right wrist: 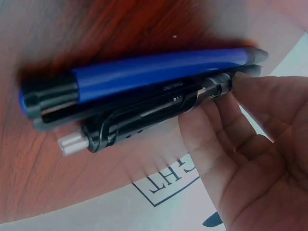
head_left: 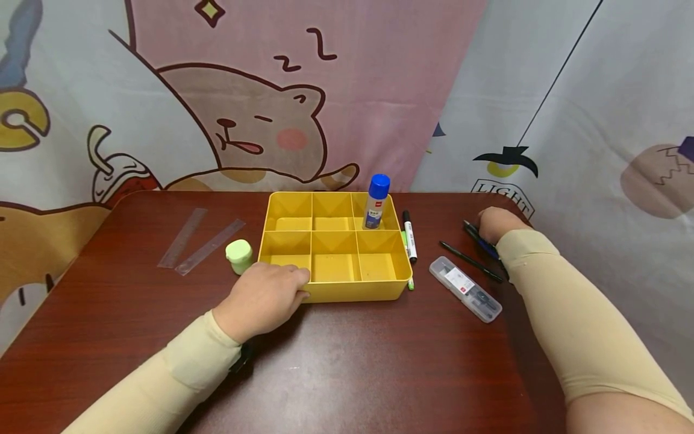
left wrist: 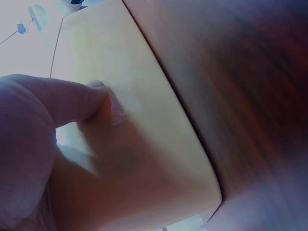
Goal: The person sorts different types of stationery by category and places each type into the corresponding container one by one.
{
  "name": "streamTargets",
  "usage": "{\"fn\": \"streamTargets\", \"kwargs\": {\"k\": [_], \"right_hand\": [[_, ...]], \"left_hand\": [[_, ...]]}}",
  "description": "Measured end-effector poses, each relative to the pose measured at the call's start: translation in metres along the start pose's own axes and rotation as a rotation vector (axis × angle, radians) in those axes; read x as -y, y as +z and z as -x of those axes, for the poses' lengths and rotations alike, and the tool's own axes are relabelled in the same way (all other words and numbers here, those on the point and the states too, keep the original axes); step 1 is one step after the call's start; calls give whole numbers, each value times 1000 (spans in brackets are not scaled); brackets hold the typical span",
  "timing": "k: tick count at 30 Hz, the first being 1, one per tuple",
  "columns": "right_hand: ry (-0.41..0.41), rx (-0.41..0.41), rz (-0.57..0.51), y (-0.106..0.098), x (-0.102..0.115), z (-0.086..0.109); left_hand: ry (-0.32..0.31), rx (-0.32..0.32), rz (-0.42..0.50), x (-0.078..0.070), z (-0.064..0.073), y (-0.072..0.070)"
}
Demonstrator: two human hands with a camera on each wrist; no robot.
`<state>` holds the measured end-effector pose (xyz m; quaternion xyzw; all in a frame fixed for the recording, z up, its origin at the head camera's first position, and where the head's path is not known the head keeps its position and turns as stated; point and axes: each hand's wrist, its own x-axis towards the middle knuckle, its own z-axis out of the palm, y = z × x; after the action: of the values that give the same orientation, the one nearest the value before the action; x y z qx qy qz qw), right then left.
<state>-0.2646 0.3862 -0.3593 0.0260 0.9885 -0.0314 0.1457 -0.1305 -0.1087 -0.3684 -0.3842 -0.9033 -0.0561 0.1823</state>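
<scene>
My left hand (head_left: 267, 298) grips the front left corner of a yellow compartment box (head_left: 358, 292). In the left wrist view the thumb presses on the box's outer wall (left wrist: 144, 120), while the other fingers are mostly hidden. At the table's right edge, my right hand (head_left: 500, 224) pinches a black click pen (right wrist: 144, 115) near its tip, between thumb and fingers. Directly alongside it lies a blue pen (right wrist: 159, 72) with a black clip. A glue stick (head_left: 375, 202) with a blue cap stands in the box's back right compartment.
Right of the box lie a whiteboard marker (head_left: 409, 236), a green pen (head_left: 411, 282), a black pen (head_left: 470, 261) and a clear plastic case (head_left: 466, 289). Left of it are a pale green container (head_left: 240, 256) and two clear rulers (head_left: 183, 238). A printed curtain (head_left: 379, 90) hangs behind.
</scene>
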Motion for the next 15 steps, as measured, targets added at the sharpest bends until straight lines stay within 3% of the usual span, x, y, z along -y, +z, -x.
{"fn": "streamTargets", "kwargs": {"k": [15], "right_hand": [[15, -5, -18, 2, 2, 1]], "left_hand": [[-2, -6, -2, 0, 1, 1]]}}
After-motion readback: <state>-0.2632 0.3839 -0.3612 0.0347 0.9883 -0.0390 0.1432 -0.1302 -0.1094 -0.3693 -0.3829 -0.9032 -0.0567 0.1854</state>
